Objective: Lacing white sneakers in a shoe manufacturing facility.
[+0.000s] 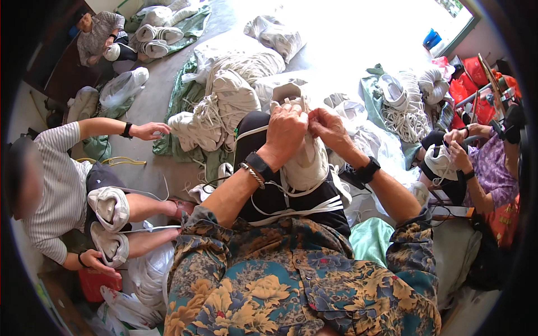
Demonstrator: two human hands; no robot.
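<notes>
A cream-white shoe [305, 165] rests on my dark-trousered lap, its sole end toward me and its opening at the far side. My left hand [284, 133] lies over the top of the shoe with the fingers curled onto it near the opening. Close beside it, my right hand [332, 133] is closed in a pinch at the shoe's right edge. What sits between those fingertips is too small to make out. Loose white laces [269, 217] trail across my lap below the shoe.
A heap of white shoes and laces [224, 106] lies on green sacking ahead left. At the left, a co-worker in a striped shirt [61, 151] has two shoes [109, 210] on the lap. Another in purple [490, 171] handles a shoe [440, 162] at the right.
</notes>
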